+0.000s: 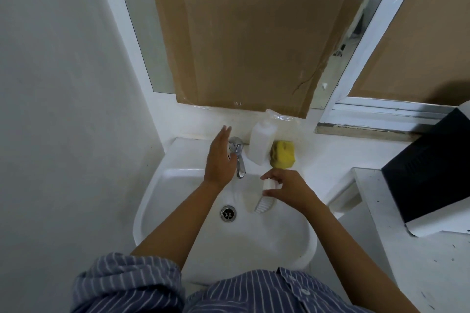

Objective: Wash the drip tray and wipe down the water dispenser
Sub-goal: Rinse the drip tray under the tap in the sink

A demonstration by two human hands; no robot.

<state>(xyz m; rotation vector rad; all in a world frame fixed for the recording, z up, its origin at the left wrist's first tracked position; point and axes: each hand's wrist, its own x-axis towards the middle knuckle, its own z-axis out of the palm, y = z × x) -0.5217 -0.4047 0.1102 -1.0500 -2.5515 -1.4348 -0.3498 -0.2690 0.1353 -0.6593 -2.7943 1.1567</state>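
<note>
Brown cardboard (249, 40) is taped over the mirror (142, 33) above the sink. A white plastic bottle (262, 143) stands on the ledge, touching a yellow sponge (282, 154). A crumpled clear plastic bag (281, 116) sits behind them.

Soft, even daylight is filling the scene; the sink (162, 178) is glaring faintly, edges are bowing, and detail is looking slightly smeared.

Single head-worn view, steeply downward and forward, close above the sink (162, 178).
</note>
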